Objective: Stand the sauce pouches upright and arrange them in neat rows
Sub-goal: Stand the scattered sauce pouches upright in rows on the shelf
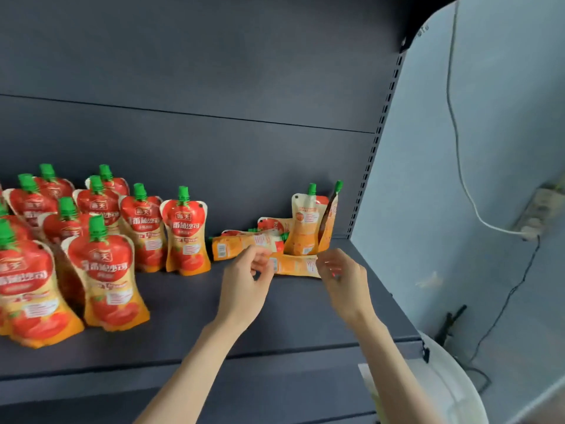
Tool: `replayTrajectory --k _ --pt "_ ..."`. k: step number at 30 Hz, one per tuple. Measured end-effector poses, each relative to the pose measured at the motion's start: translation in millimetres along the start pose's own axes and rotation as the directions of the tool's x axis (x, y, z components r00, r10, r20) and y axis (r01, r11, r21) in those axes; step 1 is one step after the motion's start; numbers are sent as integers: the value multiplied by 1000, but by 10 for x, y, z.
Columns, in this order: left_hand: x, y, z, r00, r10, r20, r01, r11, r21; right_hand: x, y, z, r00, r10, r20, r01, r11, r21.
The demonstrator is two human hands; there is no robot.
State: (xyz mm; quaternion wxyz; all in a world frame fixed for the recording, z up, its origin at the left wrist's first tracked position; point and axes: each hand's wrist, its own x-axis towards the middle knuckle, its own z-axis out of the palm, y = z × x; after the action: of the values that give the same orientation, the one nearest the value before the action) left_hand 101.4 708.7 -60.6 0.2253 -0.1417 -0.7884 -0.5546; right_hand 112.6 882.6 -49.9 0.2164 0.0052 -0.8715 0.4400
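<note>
Several red and orange sauce pouches with green caps stand upright in rows on the left of the dark shelf. At the right rear, two pouches lean upright against the back panel, labels turned away. Other pouches lie flat beside them. One flat pouch lies between my hands. My left hand pinches its left end and my right hand pinches its right end. Both hands look blurred.
A slotted upright ends the shelf at the right. Beyond it is a pale wall with a white cable and a power strip. A white round object sits below at the right. The shelf's front edge runs near my forearms.
</note>
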Motion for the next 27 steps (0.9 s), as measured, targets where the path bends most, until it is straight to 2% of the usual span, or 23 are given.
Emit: replayTrajectory --k 10,14,18,21,27 --pt "1306 -252 945 1000 -23 -19 25 997 68 1291 579 -159 994 51 -94 -50 999 11" --pt "1709 -328 1156 998 -29 60 31 999 -32 1745 713 -157 993 15 -117 -11 999 37" --pt "1795 -487 1255 988 -60 142 77 990 -118 2006 888 -107 1000 24 -19 -21 985 168" --pt "1797 -562 1263 993 -30 118 46 990 -135 2131 949 -58 998 26 54 -40 960 276" --pt "1724 -484 1383 996 -29 -86 23 998 -62 2220 1045 -28 997 -31 75 -4 908 420"
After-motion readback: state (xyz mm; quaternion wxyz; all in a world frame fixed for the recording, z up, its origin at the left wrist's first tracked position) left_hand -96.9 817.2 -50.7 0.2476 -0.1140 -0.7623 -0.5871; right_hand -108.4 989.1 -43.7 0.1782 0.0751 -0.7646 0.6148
